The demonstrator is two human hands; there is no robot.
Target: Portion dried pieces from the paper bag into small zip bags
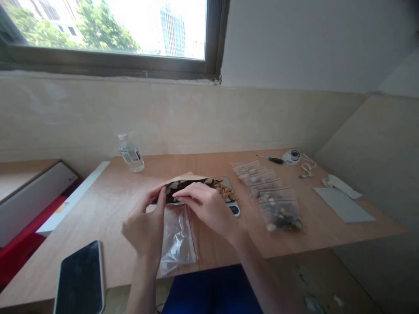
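My left hand [149, 222] grips the left end of a dark, open pouch [173, 187], thumb at its near edge. My right hand [207, 203] is at the pouch's opening with thumb and fingers pressed together. What they pinch, if anything, is too small to name. Just beyond that hand, brown dried pieces [224, 189] lie on a small white scale [234, 210], which my right hand and the pouch partly cover. Below the pouch, between my wrists, a clear zip bag [178, 240] with a red seal line lies flat on the table.
Several filled zip bags [279, 211] overlap at the right of the wooden table [225, 253]. Behind them are a screwdriver [275, 160] and a white dome camera [291, 157] with its cable. White paper [343, 204] lies far right. A clear bottle [131, 155] stands back left; a phone [81, 279] lies front left.
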